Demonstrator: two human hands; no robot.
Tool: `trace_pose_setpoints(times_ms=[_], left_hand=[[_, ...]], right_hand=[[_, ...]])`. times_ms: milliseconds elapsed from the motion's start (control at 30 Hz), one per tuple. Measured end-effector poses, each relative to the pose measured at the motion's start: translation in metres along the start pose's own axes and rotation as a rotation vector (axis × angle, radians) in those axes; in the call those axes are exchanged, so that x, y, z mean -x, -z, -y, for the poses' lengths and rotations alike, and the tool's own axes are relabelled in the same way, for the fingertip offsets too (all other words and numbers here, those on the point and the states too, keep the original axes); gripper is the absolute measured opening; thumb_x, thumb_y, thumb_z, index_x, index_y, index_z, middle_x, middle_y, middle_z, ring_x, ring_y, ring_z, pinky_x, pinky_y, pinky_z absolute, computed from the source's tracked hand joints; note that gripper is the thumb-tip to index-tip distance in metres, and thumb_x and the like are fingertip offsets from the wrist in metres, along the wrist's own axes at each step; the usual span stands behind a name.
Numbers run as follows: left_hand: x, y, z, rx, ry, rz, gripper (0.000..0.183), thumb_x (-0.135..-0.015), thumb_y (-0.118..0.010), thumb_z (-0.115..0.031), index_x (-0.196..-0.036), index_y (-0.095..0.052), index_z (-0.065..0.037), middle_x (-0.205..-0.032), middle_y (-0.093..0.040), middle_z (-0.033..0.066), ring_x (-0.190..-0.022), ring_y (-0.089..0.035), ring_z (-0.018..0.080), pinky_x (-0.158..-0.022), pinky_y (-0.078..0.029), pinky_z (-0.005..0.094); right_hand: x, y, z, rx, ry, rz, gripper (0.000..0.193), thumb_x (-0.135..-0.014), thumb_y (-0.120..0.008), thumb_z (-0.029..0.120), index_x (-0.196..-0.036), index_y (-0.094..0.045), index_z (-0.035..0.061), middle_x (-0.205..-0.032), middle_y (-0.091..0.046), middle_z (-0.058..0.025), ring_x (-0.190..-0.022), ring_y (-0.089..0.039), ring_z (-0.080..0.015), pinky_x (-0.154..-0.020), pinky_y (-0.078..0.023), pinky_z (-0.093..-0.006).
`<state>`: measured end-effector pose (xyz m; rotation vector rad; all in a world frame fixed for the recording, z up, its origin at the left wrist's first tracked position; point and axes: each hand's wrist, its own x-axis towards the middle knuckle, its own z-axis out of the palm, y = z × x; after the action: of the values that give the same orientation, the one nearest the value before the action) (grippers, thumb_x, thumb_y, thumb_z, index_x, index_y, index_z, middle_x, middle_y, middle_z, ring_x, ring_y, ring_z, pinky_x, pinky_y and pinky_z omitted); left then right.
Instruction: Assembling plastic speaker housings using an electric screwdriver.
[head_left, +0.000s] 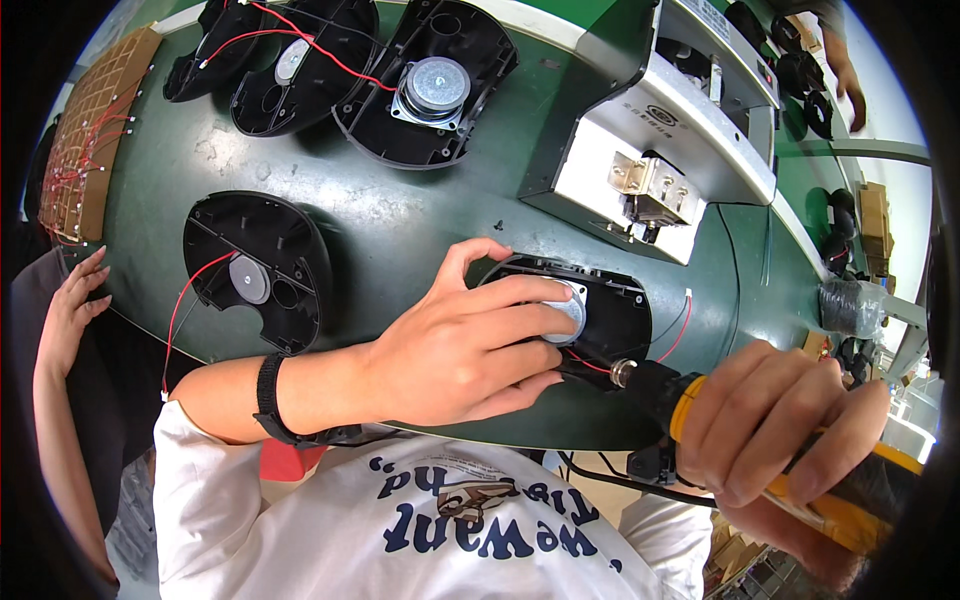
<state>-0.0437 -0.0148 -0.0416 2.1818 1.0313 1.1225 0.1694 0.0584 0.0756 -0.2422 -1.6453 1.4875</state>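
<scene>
My left hand [465, 345] lies over a round silver speaker [573, 312], its fingers curved onto it. The speaker sits in an open black plastic housing [622, 308] at the table's near edge. The thumb reaches to the housing's far left edge. In my right hand [765, 425] is a yellow and black electric screwdriver [655, 390], gripped round its body. Its metal tip points left, at the near right side of the housing. The fine end of the bit is hard to make out. A red wire [683, 335] trails from the housing to the right.
Another black housing with a speaker [250, 278] lies left; several more [435, 90] stand at the back. A metal screw-feeder-like machine [650, 130] stands back right. A gridded cardboard box [100, 130] with red wires is far left, near another person's hand [68, 310].
</scene>
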Motion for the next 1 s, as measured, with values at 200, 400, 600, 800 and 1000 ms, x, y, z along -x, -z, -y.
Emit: trace_pose_setpoints(times_ms=[200,400,600,800,1000], left_hand=[[-0.002,0.001,-0.007,0.020,0.035,0.032,0.023,-0.077,-0.088,-0.022,-0.092,-0.076,-0.011,-0.113,-0.075,0.0012,-0.118,-0.069,0.0225,-0.106,-0.036,0.0552],[-0.005,0.003,-0.008,0.033,0.051,0.032,0.018,-0.080,-0.084,-0.015,-0.096,-0.077,-0.011,-0.109,-0.075,0.0005,-0.112,-0.070,0.0206,-0.105,-0.035,0.0493],[-0.029,0.007,-0.017,-0.056,0.080,0.108,0.019,-0.083,-0.078,-0.005,-0.102,-0.076,-0.010,-0.108,-0.073,0.0002,-0.097,-0.068,0.0178,-0.096,-0.037,0.0432],[-0.057,0.013,-0.034,-0.295,0.102,0.377,0.017,-0.088,-0.077,-0.012,-0.105,-0.077,-0.009,-0.113,-0.068,0.0025,-0.106,-0.061,0.0203,-0.093,-0.037,0.0437],[-0.063,0.001,-0.035,-0.318,0.075,0.325,0.016,-0.088,-0.077,-0.016,-0.102,-0.079,-0.008,-0.098,-0.061,0.0042,-0.100,-0.056,0.0237,-0.091,-0.038,0.0470]], right_hand=[[0.002,0.008,0.005,0.002,-0.022,0.043,0.065,-0.082,-0.078,0.069,-0.102,-0.052,0.0127,-0.060,-0.062,0.0010,-0.043,-0.058,-0.0103,-0.041,-0.049,-0.0222],[0.001,0.018,0.017,0.036,-0.031,0.082,0.067,-0.081,-0.077,0.071,-0.104,-0.051,0.0130,-0.059,-0.061,0.0020,-0.043,-0.058,-0.0099,-0.041,-0.049,-0.0218],[0.003,0.018,0.025,-0.087,0.008,0.008,0.071,-0.085,-0.072,0.074,-0.108,-0.045,0.0116,-0.055,-0.055,0.0029,-0.039,-0.053,-0.0115,-0.042,-0.047,-0.0249],[0.010,0.013,0.034,-0.143,-0.048,-0.278,0.082,-0.078,-0.068,0.082,-0.105,-0.051,0.0074,-0.064,-0.059,-0.0030,-0.049,-0.054,-0.0163,-0.049,-0.044,-0.0315],[0.019,0.017,0.036,-0.189,-0.009,-0.226,0.092,-0.074,-0.068,0.086,-0.111,-0.054,0.0031,-0.065,-0.058,-0.0058,-0.051,-0.049,-0.0167,-0.053,-0.041,-0.0339]])
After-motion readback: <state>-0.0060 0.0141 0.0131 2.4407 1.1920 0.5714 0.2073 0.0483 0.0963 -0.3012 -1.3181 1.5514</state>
